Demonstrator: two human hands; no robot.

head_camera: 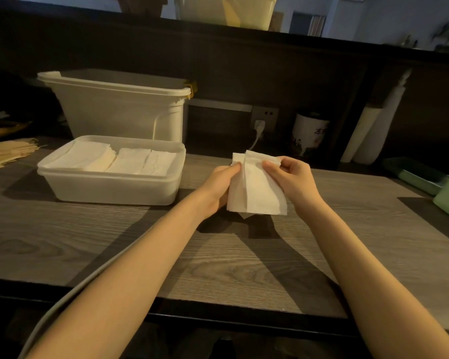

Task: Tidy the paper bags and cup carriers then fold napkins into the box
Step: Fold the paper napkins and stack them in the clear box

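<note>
A white paper napkin (257, 190) hangs partly folded above the wooden counter, held between both hands. My left hand (219, 183) pinches its upper left edge with thumb and fingers. My right hand (290, 177) pinches the upper right edge, thumb on the front. To the left stands a shallow translucent plastic box (109, 186) with rows of folded white napkins (130, 161) inside it.
A tall white lidded bin (114, 110) stands behind the box. Wooden stirrers (8, 151) lie at the far left. A wall socket with a plug (261, 123), a printed cup (309, 133), white rolls (373, 130) and green trays (425, 177) line the back and right.
</note>
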